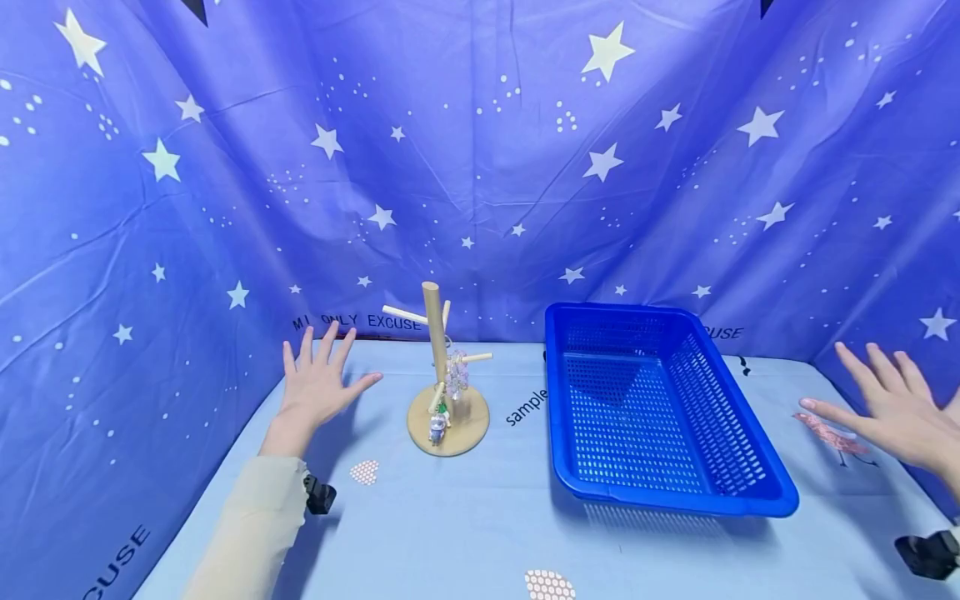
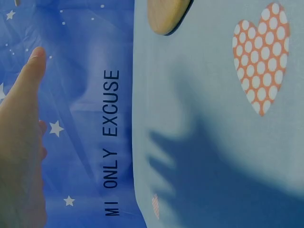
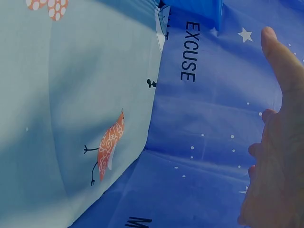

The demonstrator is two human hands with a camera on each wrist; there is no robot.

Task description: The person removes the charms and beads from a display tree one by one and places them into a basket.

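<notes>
My left hand [image 1: 318,383] hovers over the left side of the table with its fingers spread and nothing in it. Nearest to it stands a wooden peg stand [image 1: 434,333] with a round base. A keychain with a small figure [image 1: 438,427] hangs from its front peg, and a string of clear, pinkish beads [image 1: 457,375] from the right one. Beyond the blue basket [image 1: 675,502], at the far right, my right hand [image 1: 900,412] is held up with spread fingers, also holding nothing. In the left wrist view only the edge of the stand's base [image 2: 167,16] shows.
The blue basket has perforated walls and takes up the table's right half. A pale blue cloth [image 1: 420,533] printed with hearts and a bird covers the table. Blue star-patterned curtains [image 1: 480,167] close in the back and both sides.
</notes>
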